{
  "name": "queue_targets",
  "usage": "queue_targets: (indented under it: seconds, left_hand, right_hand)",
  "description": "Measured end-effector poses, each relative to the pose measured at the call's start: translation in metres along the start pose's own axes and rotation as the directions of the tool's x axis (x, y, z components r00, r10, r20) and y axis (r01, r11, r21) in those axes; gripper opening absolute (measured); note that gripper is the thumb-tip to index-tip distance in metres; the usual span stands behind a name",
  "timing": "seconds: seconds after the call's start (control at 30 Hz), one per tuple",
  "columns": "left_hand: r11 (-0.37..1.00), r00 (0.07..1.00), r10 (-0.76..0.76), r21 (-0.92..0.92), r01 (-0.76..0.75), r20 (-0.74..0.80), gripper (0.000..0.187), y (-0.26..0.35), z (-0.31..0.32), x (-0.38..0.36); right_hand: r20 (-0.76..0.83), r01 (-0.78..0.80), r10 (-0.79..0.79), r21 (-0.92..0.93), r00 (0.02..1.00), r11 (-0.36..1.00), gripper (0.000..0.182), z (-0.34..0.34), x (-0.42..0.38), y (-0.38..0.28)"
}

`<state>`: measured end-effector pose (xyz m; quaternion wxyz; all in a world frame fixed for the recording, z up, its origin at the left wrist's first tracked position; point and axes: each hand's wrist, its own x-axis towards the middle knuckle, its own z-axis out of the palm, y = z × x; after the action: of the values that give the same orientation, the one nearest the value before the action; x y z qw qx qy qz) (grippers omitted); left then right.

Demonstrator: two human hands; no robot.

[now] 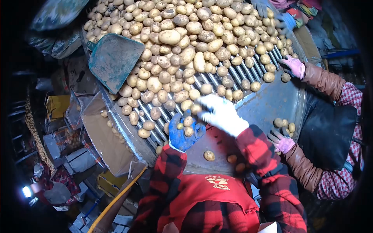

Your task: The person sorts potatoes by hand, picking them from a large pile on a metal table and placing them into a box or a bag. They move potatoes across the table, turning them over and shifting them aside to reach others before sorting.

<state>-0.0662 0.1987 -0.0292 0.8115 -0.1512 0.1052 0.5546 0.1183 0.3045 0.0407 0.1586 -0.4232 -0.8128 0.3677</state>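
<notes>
My left hand point(185, 134), in a blue glove, is palm up with fingers curled around a few small potatoes point(188, 121). It is low over the metal bars. My right hand point(223, 115), in a white glove, reaches left just above it. Its fingers look apart, with the tips beside a potato point(196, 108) on the pile; glare and blur hide whether they touch it. Ahead, a large heap of potatoes point(169, 37) covers most of the slatted metal rack point(237, 73). A single potato point(209, 155) lies on the metal ledge point(264, 101) near my red apron.
A green scoop point(114, 60) rests against the heap's left side. On the right, a co-worker's pink-gloved hands point(295, 68) are at the rack and ledge, near several potatoes point(284, 126). Another person's blue glove point(287, 21) is at the top right. Cardboard point(105, 132) lines the left edge.
</notes>
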Motion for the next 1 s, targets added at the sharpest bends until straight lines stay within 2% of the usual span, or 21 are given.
queue_targets:
  seconds: [0.03, 0.07, 0.1, 0.13, 0.17, 0.2, 0.27, 0.3, 0.4, 0.43, 0.47, 0.53, 0.57, 0.6, 0.67, 0.7, 0.73, 0.8, 0.87, 0.93, 1.0]
  left_hand:
    - [0.998, 0.996, -0.037, -0.062, 0.032, -0.084, 0.038, 0.002, -0.001, -0.003]
    - [0.997, 0.996, -0.04, -0.063, 0.034, -0.083, 0.038, 0.001, -0.002, -0.004]
    - [0.99, 0.997, -0.065, -0.125, 0.058, -0.048, 0.041, 0.0, 0.005, -0.002]
    - [0.979, 0.996, -0.089, -0.183, 0.085, -0.012, 0.043, 0.0, 0.009, -0.002]
    - [0.982, 0.996, -0.081, -0.172, 0.076, -0.024, 0.04, 0.001, 0.01, -0.001]
    - [0.983, 0.996, -0.085, -0.167, 0.08, -0.024, 0.04, 0.0, 0.012, -0.004]
    - [0.999, 0.991, 0.019, -0.024, -0.023, -0.136, 0.038, -0.001, 0.019, -0.009]
    - [1.0, 0.99, 0.009, -0.018, -0.011, -0.14, 0.036, 0.001, 0.03, -0.013]
    - [0.999, 0.992, -0.029, 0.031, 0.033, -0.123, 0.034, 0.009, 0.02, -0.019]
    - [0.998, 0.987, -0.045, 0.028, 0.05, -0.156, 0.032, 0.007, 0.026, -0.021]
    - [0.998, 0.986, -0.045, 0.027, 0.05, -0.158, 0.032, 0.006, 0.025, -0.021]
    - [0.996, 0.974, -0.085, -0.003, 0.086, -0.209, 0.031, 0.004, 0.02, -0.025]
    - [0.996, 0.975, -0.084, 0.009, 0.088, -0.206, 0.03, 0.004, 0.002, -0.028]
    - [0.996, 0.975, -0.085, 0.009, 0.089, -0.208, 0.03, 0.003, 0.002, -0.028]
    - [0.98, 0.979, -0.193, 0.064, 0.188, 0.066, 0.03, -0.002, 0.003, -0.024]
    - [0.973, 0.982, -0.163, 0.148, 0.177, -0.099, 0.03, -0.008, 0.016, -0.022]
    - [0.973, 0.983, -0.158, 0.152, 0.171, -0.094, 0.03, -0.011, 0.018, -0.019]
    - [0.948, 0.961, -0.223, 0.192, 0.252, -0.163, 0.031, -0.012, 0.023, -0.016]
    - [0.935, 0.957, -0.196, 0.254, 0.249, -0.216, 0.03, -0.011, 0.023, -0.021]
    - [0.895, 0.942, -0.139, 0.368, 0.252, -0.306, 0.03, -0.009, 0.021, -0.026]
    - [0.898, 0.936, -0.15, 0.352, 0.264, -0.319, 0.029, -0.009, 0.017, -0.029]
  right_hand:
    - [0.042, -0.038, 0.037, 0.034, 0.998, 0.999, 0.044, -0.008, 0.0, -0.008]
    - [-0.052, -0.011, 0.011, 0.002, 0.999, 1.0, 0.045, -0.011, 0.008, 0.001]
    - [-0.266, 0.006, -0.045, -0.148, 0.963, 0.989, 0.047, -0.007, 0.024, 0.018]
    - [-0.459, -0.012, -0.13, -0.292, 0.879, 0.956, 0.05, -0.002, 0.042, 0.038]
    - [-0.444, -0.112, -0.025, -0.278, 0.896, 0.954, 0.058, 0.002, 0.058, 0.051]
    - [-0.354, -0.201, 0.045, -0.418, 0.934, 0.886, 0.065, 0.017, 0.064, 0.062]
    - [-0.416, -0.238, -0.01, -0.539, 0.909, 0.808, 0.066, 0.031, 0.058, 0.046]
    - [-0.375, -0.251, 0.032, -0.552, 0.926, 0.795, 0.069, 0.039, 0.046, 0.046]
    - [-0.184, -0.117, 0.02, -0.533, 0.983, 0.838, 0.064, 0.034, -0.002, 0.028]
    - [-0.171, -0.116, 0.042, -0.454, 0.984, 0.884, 0.054, 0.027, -0.008, 0.029]
    - [-0.377, -0.022, -0.111, -0.331, 0.919, 0.943, 0.045, 0.026, -0.002, 0.04]
    - [-0.513, -0.108, -0.039, -0.254, 0.858, 0.961, 0.047, 0.001, 0.024, 0.035]
    - [-0.449, -0.083, -0.05, -0.27, 0.892, 0.959, 0.047, -0.009, 0.04, 0.037]
    - [-0.383, -0.115, -0.059, -0.416, 0.922, 0.902, 0.05, -0.008, 0.056, 0.045]
    - [-0.386, -0.219, 0.062, -0.377, 0.92, 0.9, 0.047, 0.008, 0.085, 0.051]
    - [-0.378, -0.226, 0.07, -0.388, 0.923, 0.893, 0.046, 0.01, 0.098, 0.05]
    - [-0.374, -0.239, 0.082, -0.396, 0.924, 0.887, 0.044, 0.01, 0.105, 0.051]
    - [-0.36, -0.21, 0.062, -0.389, 0.931, 0.897, 0.042, 0.002, 0.095, 0.057]
    - [-0.344, -0.155, 0.02, -0.37, 0.939, 0.916, 0.042, -0.008, 0.062, 0.065]
    - [-0.398, -0.248, 0.131, -0.257, 0.908, 0.934, 0.043, -0.009, 0.021, 0.076]
    - [-0.422, -0.288, 0.149, -0.288, 0.894, 0.913, 0.032, 0.0, -0.021, 0.083]
